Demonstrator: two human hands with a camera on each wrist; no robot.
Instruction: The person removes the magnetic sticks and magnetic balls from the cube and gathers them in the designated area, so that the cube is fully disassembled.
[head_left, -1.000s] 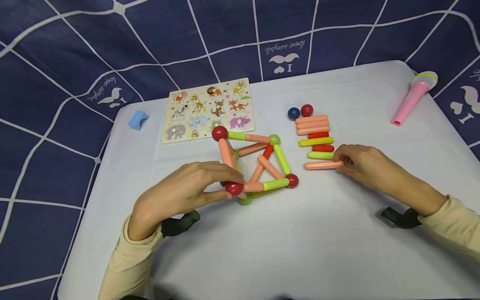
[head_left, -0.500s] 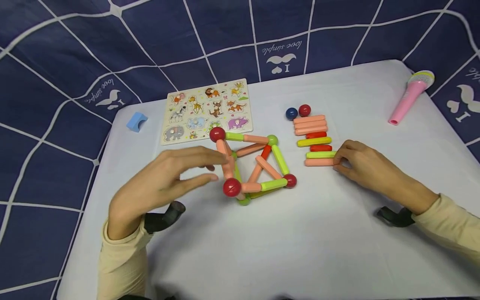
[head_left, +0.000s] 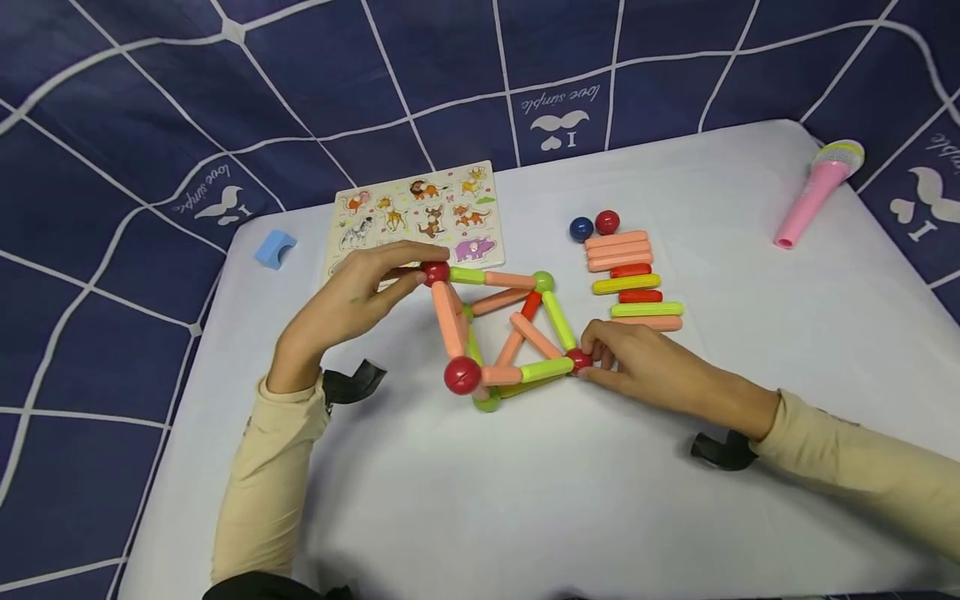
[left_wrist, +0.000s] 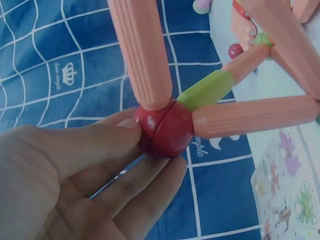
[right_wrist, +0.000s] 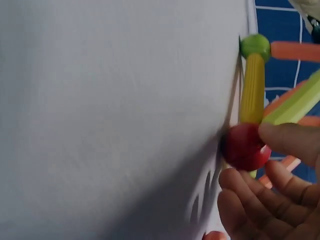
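Note:
A frame of pink, green, yellow and red rods joined by balls stands mid-table, with a lime green rod [head_left: 547, 368] along its near side. My left hand [head_left: 348, 300] pinches the red ball [head_left: 437, 272] at its far left corner; in the left wrist view, three rods meet that red ball [left_wrist: 164, 129] between thumb and fingers. At the right corner, my right hand [head_left: 648, 367] holds another red ball [head_left: 577, 360]. The right wrist view has my thumb on this red ball [right_wrist: 246, 147], with fingers below. A third red ball [head_left: 462, 376] sits untouched at the near left.
Loose pink, red, yellow and green rods [head_left: 626, 285] lie in a column on the right. Behind them are a blue ball [head_left: 581, 229] and a red ball [head_left: 607, 222]. An animal puzzle board [head_left: 420, 208], a blue block [head_left: 275, 249] and a pink toy microphone [head_left: 817, 193] lie farther out.
My left hand has gone from the near left red ball to the far left one. My right hand has left a pink rod, now in the column, and moved left to the right corner ball.

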